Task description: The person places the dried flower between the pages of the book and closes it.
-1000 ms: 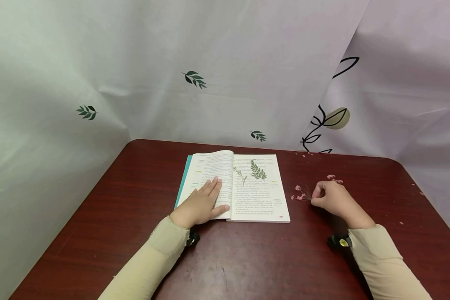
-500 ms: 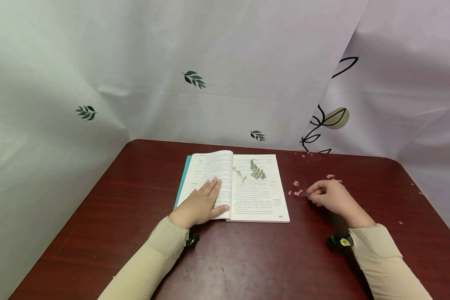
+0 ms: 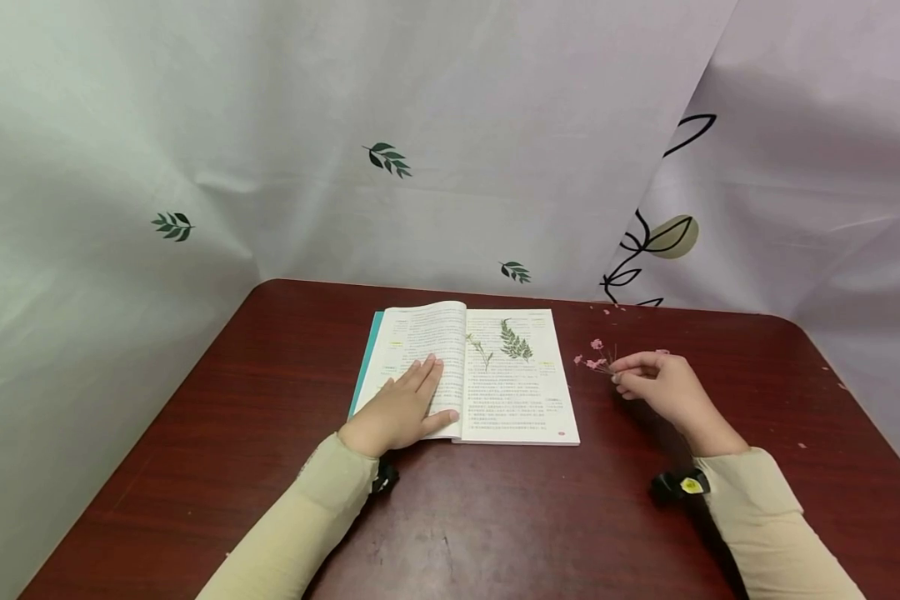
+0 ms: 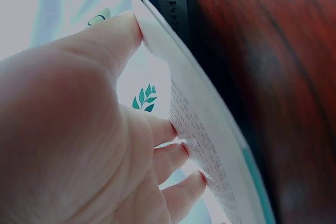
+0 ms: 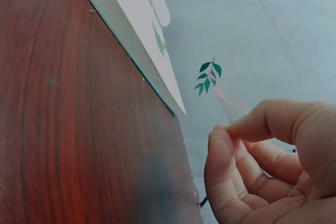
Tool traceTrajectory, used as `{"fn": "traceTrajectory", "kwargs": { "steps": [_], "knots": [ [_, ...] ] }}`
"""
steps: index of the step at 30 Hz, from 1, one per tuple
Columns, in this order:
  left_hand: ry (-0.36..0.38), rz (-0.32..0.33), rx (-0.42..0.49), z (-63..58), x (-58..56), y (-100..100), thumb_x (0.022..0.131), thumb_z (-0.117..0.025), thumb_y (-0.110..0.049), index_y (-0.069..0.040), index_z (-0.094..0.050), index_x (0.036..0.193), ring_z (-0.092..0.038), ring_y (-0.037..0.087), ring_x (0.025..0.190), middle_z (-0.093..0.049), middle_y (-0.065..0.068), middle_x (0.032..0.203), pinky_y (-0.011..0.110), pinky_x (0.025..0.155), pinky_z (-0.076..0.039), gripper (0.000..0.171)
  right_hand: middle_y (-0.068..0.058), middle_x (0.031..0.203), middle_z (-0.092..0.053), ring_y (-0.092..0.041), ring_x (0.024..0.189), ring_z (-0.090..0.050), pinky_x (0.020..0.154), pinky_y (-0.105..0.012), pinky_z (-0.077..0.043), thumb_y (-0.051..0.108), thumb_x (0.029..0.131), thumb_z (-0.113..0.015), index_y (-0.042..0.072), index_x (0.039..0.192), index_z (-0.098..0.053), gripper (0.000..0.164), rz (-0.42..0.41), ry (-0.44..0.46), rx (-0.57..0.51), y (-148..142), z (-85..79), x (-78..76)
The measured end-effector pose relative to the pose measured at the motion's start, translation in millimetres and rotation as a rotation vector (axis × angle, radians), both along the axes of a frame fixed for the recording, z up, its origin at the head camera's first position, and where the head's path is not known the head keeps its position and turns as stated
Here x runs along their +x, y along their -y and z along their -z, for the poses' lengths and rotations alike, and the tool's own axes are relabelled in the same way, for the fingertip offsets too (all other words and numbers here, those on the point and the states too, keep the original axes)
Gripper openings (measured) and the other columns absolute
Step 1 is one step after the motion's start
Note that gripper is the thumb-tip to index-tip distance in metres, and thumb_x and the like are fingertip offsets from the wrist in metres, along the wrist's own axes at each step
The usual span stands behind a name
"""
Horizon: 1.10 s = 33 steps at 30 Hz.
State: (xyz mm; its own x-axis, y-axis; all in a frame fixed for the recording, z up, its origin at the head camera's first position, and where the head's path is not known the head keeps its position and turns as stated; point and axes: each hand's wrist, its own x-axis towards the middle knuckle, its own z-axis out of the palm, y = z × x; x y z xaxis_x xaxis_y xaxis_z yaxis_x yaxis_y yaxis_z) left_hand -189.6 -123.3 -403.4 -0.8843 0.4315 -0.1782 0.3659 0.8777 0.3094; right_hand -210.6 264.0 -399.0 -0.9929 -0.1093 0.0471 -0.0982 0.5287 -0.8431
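An open book [image 3: 521, 417] lies on the table with a green fern-like leaf [image 3: 516, 342] and a thin flower sprig [image 3: 483, 352] on its right page. My left hand [image 3: 401, 407] rests on the left page, fingers spread; in the left wrist view its fingertips [image 4: 195, 181] touch the printed paper. To the right of the book, my right hand [image 3: 663, 385] pinches the stems of a small pink flower sprig [image 3: 597, 363] between thumb and forefinger. The blossoms point left, toward the book; in the right wrist view they look faint and blurred.
More pink blossom [image 3: 662, 352] lies behind the right hand, mostly hidden by it. Small petals [image 3: 607, 312] are scattered near the back edge of the dark red table [image 3: 540, 517]. A pale leaf-printed curtain [image 3: 450, 217] hangs behind the table.
My right hand has raised the pink flower sprig and moved it slightly left and away from me. The left hand stays in place on the page.
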Motion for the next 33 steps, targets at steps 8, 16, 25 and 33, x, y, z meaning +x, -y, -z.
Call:
{"fn": "traceTrajectory", "kwargs": {
  "steps": [8, 16, 25, 33],
  "knots": [
    [-0.004, 0.002, 0.003, 0.5, -0.1, 0.4, 0.104, -0.05, -0.051, 0.001, -0.022, 0.16, -0.015, 0.034, 0.155, -0.017, 0.016, 0.168, 0.06, 0.118, -0.024, 0.081, -0.024, 0.095, -0.074, -0.013, 0.074, -0.072, 0.068, -0.026, -0.06, 0.002, 0.095, -0.067, -0.015, 0.111, -0.068, 0.024, 0.005, 0.0, -0.041, 6.0, -0.4, 0.8],
    [0.001, 0.003, 0.004, -0.7, 0.5, 0.0, 0.104, -0.05, -0.051, 0.001, -0.022, 0.16, -0.015, 0.034, 0.154, -0.016, 0.017, 0.168, 0.06, 0.118, -0.024, 0.081, -0.019, 0.097, -0.073, -0.011, 0.076, -0.071, 0.07, -0.026, -0.06, 0.002, 0.096, -0.065, -0.017, 0.117, -0.064, 0.028, 0.02, 0.0, -0.197, 15.2, 1.6, 5.2],
    [-0.008, 0.012, 0.001, -1.5, 2.7, -0.5, 0.104, -0.05, -0.052, 0.001, -0.022, 0.16, -0.016, 0.033, 0.154, -0.018, 0.017, 0.167, 0.06, 0.117, -0.026, 0.081, -0.009, 0.093, -0.073, -0.01, 0.077, -0.069, 0.072, -0.026, -0.06, 0.003, 0.097, -0.066, -0.018, 0.116, -0.063, 0.029, 0.005, 0.013, -0.314, 34.8, 5.0, 11.7],
    [-0.017, 0.007, -0.006, -2.0, 2.9, -0.8, 0.104, -0.05, -0.052, 0.0, -0.023, 0.16, -0.017, 0.033, 0.154, -0.019, 0.016, 0.167, 0.059, 0.118, -0.026, 0.081, -0.016, 0.096, -0.072, -0.01, 0.077, -0.067, 0.072, -0.027, -0.06, 0.003, 0.096, -0.066, -0.018, 0.118, -0.062, 0.03, -0.044, 0.118, -0.379, 59.2, 6.5, 9.8]
  ]
}}
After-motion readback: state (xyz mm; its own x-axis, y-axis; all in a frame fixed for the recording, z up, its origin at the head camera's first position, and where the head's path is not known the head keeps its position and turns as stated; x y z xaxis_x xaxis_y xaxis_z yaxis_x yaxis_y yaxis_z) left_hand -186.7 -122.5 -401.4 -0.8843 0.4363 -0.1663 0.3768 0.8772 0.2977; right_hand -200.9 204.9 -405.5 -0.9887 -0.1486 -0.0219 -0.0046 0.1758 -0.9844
